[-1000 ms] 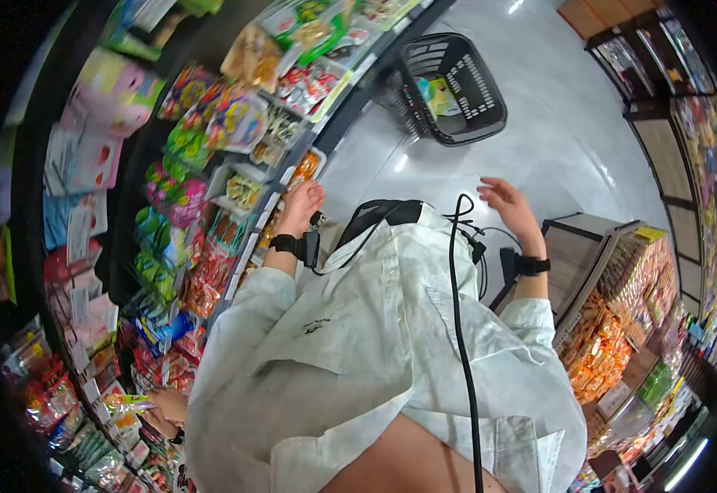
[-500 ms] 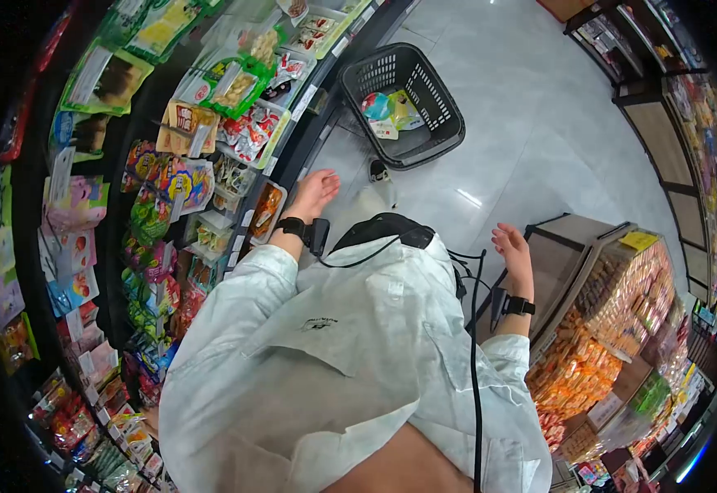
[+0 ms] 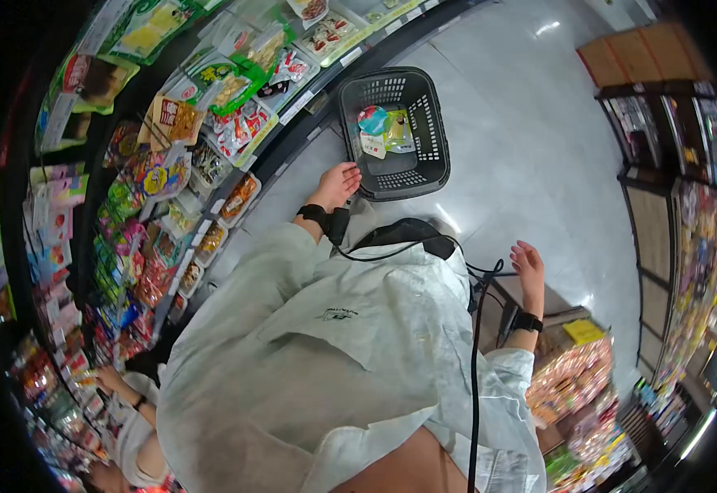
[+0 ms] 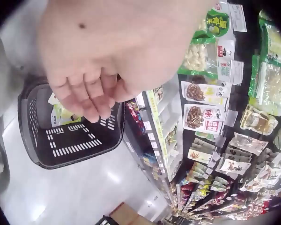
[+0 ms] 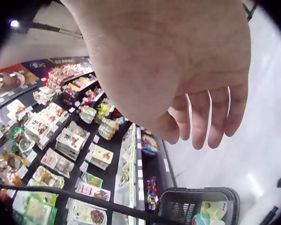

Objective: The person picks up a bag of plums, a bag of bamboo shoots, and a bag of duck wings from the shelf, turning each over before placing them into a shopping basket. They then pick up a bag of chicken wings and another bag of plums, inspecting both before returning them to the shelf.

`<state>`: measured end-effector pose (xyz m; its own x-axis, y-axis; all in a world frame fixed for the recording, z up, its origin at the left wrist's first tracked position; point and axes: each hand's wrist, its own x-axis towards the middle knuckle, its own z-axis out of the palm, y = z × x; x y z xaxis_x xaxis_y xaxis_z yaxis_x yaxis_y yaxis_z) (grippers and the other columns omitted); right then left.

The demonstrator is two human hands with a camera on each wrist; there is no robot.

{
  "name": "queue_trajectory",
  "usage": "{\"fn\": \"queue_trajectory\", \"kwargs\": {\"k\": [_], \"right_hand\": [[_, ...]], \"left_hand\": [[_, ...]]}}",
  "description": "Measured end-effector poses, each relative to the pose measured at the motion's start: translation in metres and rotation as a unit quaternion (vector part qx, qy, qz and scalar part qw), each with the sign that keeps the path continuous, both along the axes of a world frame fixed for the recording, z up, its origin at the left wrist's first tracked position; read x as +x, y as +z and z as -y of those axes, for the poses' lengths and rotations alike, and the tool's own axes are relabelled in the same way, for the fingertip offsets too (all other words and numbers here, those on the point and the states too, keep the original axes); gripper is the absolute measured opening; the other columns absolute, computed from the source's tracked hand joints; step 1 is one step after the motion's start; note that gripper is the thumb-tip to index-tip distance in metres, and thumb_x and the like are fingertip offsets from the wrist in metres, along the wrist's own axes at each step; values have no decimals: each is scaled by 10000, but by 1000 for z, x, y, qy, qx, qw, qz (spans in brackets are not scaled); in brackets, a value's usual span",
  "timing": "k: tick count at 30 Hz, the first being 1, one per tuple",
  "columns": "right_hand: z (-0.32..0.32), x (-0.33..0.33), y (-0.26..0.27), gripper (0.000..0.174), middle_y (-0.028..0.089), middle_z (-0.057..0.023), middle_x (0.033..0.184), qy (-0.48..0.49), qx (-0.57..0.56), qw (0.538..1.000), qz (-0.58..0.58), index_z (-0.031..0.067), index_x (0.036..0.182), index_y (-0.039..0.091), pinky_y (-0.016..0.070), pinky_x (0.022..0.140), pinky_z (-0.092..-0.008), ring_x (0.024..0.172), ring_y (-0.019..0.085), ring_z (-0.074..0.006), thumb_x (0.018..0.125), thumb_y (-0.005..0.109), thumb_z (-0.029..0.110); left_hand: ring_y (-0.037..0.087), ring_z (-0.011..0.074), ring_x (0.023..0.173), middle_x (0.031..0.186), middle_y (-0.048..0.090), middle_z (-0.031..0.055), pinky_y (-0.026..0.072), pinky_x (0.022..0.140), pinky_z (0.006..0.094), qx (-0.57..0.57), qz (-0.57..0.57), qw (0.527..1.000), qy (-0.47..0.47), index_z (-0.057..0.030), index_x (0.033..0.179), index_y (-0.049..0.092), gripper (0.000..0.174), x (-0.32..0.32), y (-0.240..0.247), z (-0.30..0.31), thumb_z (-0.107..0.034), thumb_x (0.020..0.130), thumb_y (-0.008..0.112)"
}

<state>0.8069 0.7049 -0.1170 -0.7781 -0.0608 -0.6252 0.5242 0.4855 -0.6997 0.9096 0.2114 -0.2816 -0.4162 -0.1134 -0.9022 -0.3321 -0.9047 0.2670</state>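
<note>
A black plastic shopping basket (image 3: 436,135) stands on the floor beside the shelf. Inside it lie a yellow-green pouch (image 3: 400,131), a blue-and-red round-looking packet (image 3: 372,121) and a white packet (image 3: 372,146). My left hand (image 3: 340,186) is at the basket's near left corner, holding nothing. In the left wrist view its loosely bent fingers (image 4: 86,96) overlap the basket. Well to the right, my right hand (image 3: 528,271) hangs beside my body, its fingers (image 5: 215,115) relaxed and with nothing in them.
Shelves of packaged snacks (image 3: 179,123) run along the left, with trays (image 3: 239,200) at their lower edge. A display of wrapped goods (image 3: 576,370) stands at the right. Another person's arm (image 3: 124,390) reaches toward the lower-left shelf. A black cable (image 3: 473,394) hangs down my front.
The basket now appears nearer and more upright in the head view. My left hand has come from beside the shelf trays to the basket's corner. Another person has come further into view.
</note>
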Motion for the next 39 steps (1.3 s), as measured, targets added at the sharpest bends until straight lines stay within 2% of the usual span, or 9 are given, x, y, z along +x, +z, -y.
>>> {"fn": "queue_trajectory", "kwargs": {"k": [5, 8, 18, 25, 27, 31, 34, 37, 39], "right_hand": [[29, -124, -38, 329, 684, -61, 1145, 189, 3, 981, 31, 71, 1264, 602, 485, 873, -296, 996, 635, -142, 978, 559, 229], [41, -189, -80, 309, 702, -78, 1057, 312, -12, 949, 44, 40, 1209, 621, 495, 800, -290, 947, 639, -147, 936, 588, 182], [128, -298, -160, 291, 721, -105, 947, 493, 70, 863, 80, -12, 1108, 655, 530, 777, -309, 836, 676, -183, 870, 605, 149], [234, -296, -225, 310, 716, -83, 986, 644, 28, 756, 112, 11, 1136, 632, 530, 785, -304, 858, 673, -183, 853, 654, 135], [274, -281, -266, 302, 721, -88, 965, 694, 62, 707, 121, 9, 1125, 637, 538, 777, -306, 850, 684, -193, 841, 662, 111], [328, -244, -469, 269, 716, -167, 1031, 752, 84, 652, 50, 66, 995, 717, 533, 854, -422, 973, 683, -321, 833, 610, 252], [370, -207, -654, 292, 700, -186, 1075, 861, 169, 478, -43, 71, 985, 726, 518, 884, -459, 1030, 654, -368, 836, 612, 295], [392, -174, -760, 330, 667, -199, 1165, 872, 90, 476, -72, 44, 1015, 715, 503, 916, -475, 1084, 624, -391, 846, 616, 310], [412, -153, -799, 403, 634, -246, 1196, 768, 68, 634, -69, 68, 1180, 610, 493, 927, -489, 1116, 600, -413, 859, 618, 312]], "left_hand": [[637, 199, 906, 994, 651, 61, 526, 830, 329, -20, -22, 990, 138, -74, 1088, 615, 190, 35, -25, -1, -200, 948, 587], [637, 198, 888, 986, 637, 58, 533, 810, 327, -105, -6, 965, 241, -78, 1074, 616, 182, 50, 32, -46, -203, 945, 590], [628, 206, 905, 957, 622, 56, 535, 814, 336, 57, 88, 877, 469, -72, 1089, 606, 219, 104, -7, -190, -210, 919, 601], [614, 211, 997, 1072, 641, 78, 520, 876, 340, -29, 212, 950, 227, -57, 1113, 587, 284, 91, -65, -196, -242, 905, 648], [578, 258, 1126, 1245, 590, 116, 478, 974, 412, 85, 187, 937, 281, -75, 1248, 570, 380, 92, -94, -201, -260, 922, 631], [548, 313, 1192, 1291, 554, 173, 465, 988, 458, -57, 284, 954, 70, -87, 1319, 544, 587, 69, -178, -232, -370, 833, 710], [545, 360, 1186, 1285, 546, 211, 471, 968, 474, -195, 465, 855, -120, -99, 1339, 535, 708, 17, -191, -198, -431, 756, 761], [538, 392, 1175, 1293, 540, 207, 466, 970, 480, -288, 545, 777, -129, -109, 1335, 543, 723, 9, -200, -185, -428, 729, 775], [537, 378, 1183, 1296, 544, 186, 462, 975, 473, -288, 568, 761, -122, -114, 1316, 562, 686, 4, -204, -175, -415, 736, 770]]}}
